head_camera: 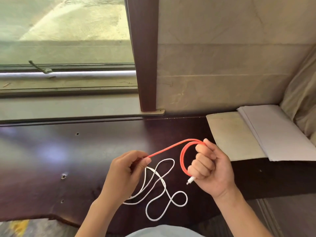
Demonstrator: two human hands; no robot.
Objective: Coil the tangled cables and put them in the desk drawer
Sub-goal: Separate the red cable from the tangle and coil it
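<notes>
Cables are what you are sorting, and the red cable (183, 152) is the one in play: your right hand (211, 168) is curled in a fist round a loop or two of it, with its white plug (190, 181) sticking out below the little finger. Your left hand (127, 165) pinches the free run of the same cable between thumb and fingertips. The two hands are held apart above the table (51, 159), and the cable arches between them.

Feed the next stretch with the left hand and lay it over the loops already in the right fist, matching their size. Let the cable slide through the pinch, not drag, so it does not twist; if it tries to kink, roll it a little between your fingertips. Keep the right grip loose enough to take another turn yet firm enough that the loops do not spring open.

Mind the white cable (159, 190) lying in loose crossing loops on the table just under your hands. The rest of the red run is hidden behind your left hand, so I cannot tell if it crosses the white one; lift gently. No drawer shows in this view, and a stack of paper (277, 132) sits at the right.
</notes>
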